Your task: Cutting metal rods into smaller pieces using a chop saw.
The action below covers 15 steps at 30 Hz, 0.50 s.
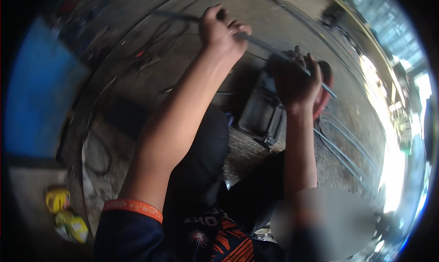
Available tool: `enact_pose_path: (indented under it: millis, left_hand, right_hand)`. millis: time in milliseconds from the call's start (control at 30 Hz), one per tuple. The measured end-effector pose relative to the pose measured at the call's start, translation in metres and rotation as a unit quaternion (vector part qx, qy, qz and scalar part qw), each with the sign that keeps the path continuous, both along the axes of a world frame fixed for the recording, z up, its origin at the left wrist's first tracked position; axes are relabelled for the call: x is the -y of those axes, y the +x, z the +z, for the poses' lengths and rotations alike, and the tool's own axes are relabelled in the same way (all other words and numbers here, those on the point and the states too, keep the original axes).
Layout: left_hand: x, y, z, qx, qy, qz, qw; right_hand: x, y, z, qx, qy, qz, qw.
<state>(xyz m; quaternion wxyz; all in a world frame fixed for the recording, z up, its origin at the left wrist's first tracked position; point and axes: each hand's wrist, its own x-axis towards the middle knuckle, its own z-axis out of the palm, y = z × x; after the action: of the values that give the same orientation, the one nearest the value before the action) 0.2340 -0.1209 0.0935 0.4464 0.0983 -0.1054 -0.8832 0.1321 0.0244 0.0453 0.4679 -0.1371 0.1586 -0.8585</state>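
Observation:
A long thin metal rod (267, 47) slants across the far part of the view, from upper left down to the right. My left hand (224, 35) is closed around it, with the rod running out past both sides of the fist. Farther right, my right hand (298, 79) grips the same rod near its right end, which sticks out beyond the fingers. Just under and behind my right hand stands a dark machine with a flat metal base (258, 111) and a red curved part (324, 93). My hand hides much of this machine, so its kind is unclear.
Several thin metal rods (343, 152) lie on the floor at the right. Dark cables (160, 31) trail over the floor at the far left. A blue panel (39, 93) stands at the left, with yellow packages (58, 200) below it. My bent knees are close beneath my arms.

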Motion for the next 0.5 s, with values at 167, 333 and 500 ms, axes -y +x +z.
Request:
enact_pose_path:
  millis: [167,333,500]
  left_hand:
    - [0.074,0.084,-0.023,0.098,0.009,0.146,0.984]
    - [0.122,0.168,-0.139,0.168,0.053,0.188,0.966]
    - [0.167,0.234,-0.23,0.259,0.073,0.166,0.949]
  right_hand:
    - [0.036,0.07,0.003,-0.562,0.278,0.149,0.765]
    - [0.138,0.112,-0.076,-0.829,0.132,-0.123,0.529]
    - [0.208,0.179,-0.214,-0.808,0.139,0.13,0.557]
